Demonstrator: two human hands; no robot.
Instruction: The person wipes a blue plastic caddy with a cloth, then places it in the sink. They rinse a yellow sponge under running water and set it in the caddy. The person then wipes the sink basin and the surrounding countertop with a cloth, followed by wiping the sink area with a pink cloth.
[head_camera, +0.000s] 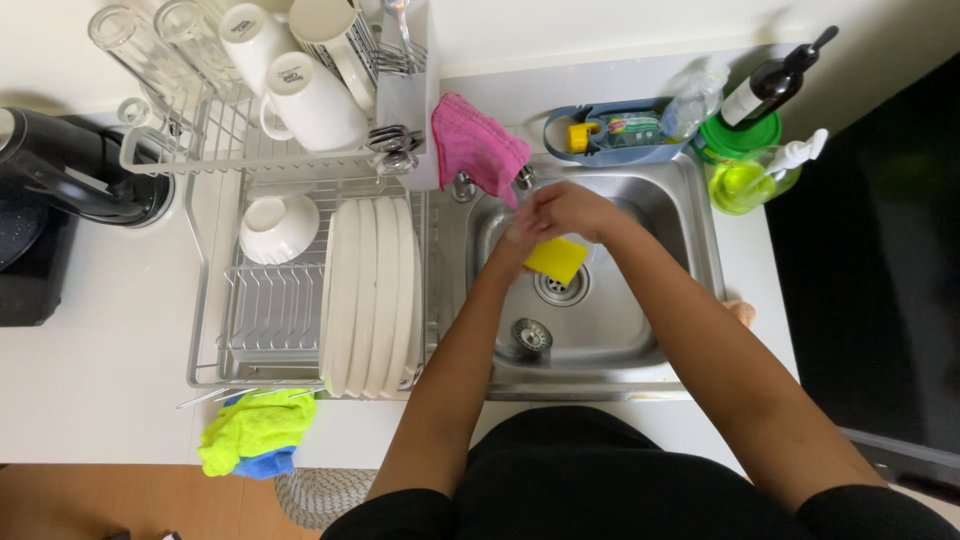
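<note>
Bright, even indoor light from overhead; white counter (110, 380) nr blown out. Soft glare on steel sink (610, 330) walls & on glasses (130, 40) top left. Shadows faint, short, under dish rack (275, 310). Right edge falls off to near black. Wide-angle bend at edges: counter lines bow. Mostly sharp; slight motion blur at left hand (520, 235) & right hand (570, 210), where they meet.
</note>
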